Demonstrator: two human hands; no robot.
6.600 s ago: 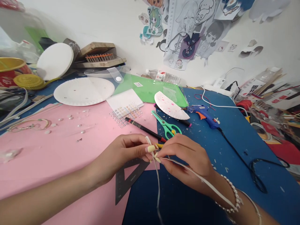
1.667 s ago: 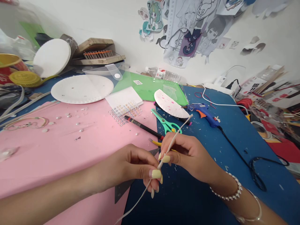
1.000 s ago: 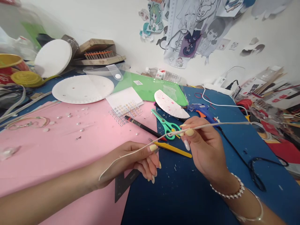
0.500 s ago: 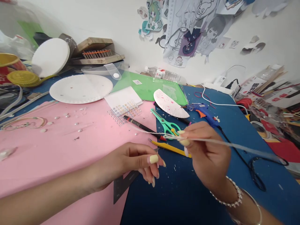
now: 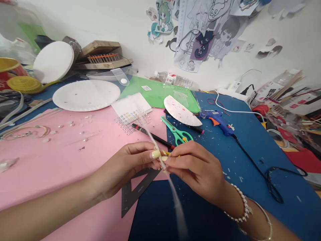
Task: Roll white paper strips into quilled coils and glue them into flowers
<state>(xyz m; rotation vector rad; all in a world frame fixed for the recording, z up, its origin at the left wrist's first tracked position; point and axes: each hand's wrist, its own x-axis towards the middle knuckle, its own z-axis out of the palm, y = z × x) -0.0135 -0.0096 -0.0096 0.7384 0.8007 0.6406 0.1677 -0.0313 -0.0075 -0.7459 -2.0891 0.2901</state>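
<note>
Your right hand (image 5: pixel 202 170) has come in against your left hand (image 5: pixel 136 160); both pinch cord (image 5: pixel 163 165), long axis slanting toward near edge of counter (image 5: pixel 265 137).

Smooth, glossy-looking plastic on green scissors (image 5: pixel 176 131) | left of scissors: matt, smooth paper in pink sheet (image 5: pixel 62 160) | behind: matt, ripple-edged paper in half plate (image 5: pixel 181 111) | right: smooth plastic on glue gun (image 5: pixel 222 126) | in front: cloth-like in white strip (image 5: pixel 179 212), finish blurred
</note>
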